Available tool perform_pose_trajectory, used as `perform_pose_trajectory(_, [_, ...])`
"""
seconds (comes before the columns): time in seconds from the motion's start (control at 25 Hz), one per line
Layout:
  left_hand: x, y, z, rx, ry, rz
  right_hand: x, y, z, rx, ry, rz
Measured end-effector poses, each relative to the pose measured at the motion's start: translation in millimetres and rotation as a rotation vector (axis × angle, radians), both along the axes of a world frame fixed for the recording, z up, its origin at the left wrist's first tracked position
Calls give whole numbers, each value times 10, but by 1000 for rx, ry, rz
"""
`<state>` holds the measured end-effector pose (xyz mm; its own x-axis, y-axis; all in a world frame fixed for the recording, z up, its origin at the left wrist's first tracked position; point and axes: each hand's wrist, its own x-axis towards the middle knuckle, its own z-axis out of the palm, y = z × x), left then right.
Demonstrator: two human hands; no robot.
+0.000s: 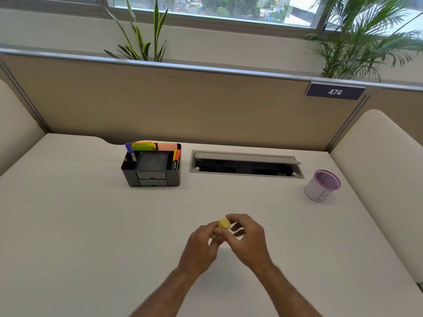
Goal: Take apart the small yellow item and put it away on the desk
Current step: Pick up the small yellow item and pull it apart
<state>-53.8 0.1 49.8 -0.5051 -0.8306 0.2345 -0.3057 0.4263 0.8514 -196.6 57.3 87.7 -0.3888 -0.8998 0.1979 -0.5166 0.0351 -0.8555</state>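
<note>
A small yellow item (pixel 224 223) with a round end is held just above the white desk (pixel 91 225), near its front middle. My left hand (pixel 201 243) grips its lower part, which is mostly hidden in the fingers. My right hand (pixel 247 236) pinches the round yellow top between thumb and fingers. Both hands meet around the item, so I cannot tell whether it is in one piece or two.
A black desk organiser (pixel 152 167) with markers and sticky notes stands at the back left of centre. An open cable tray (pixel 246 164) is set into the desk behind the hands. A purple mesh cup (pixel 322 185) stands at the right. Padded partitions flank the desk.
</note>
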Motion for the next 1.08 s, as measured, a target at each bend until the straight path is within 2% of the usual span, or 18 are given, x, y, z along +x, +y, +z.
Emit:
perform_pose_trajectory(0.2, [-36, 34, 130, 100, 83, -107, -14, 5, 66, -2, -55, 67])
perform_pose_trajectory(0.4, [-21, 38, 194, 149, 120, -135, 9, -8, 76, -38, 30, 67])
perform_pose_trajectory(0.68, [-3, 7, 198, 161, 105, -140, -9, -45, 104, -74, 106, 111])
perform_pose_trajectory(1.08, [-2, -9, 185, 178, 80, -152, -24, -14, 100, -111, 81, 101])
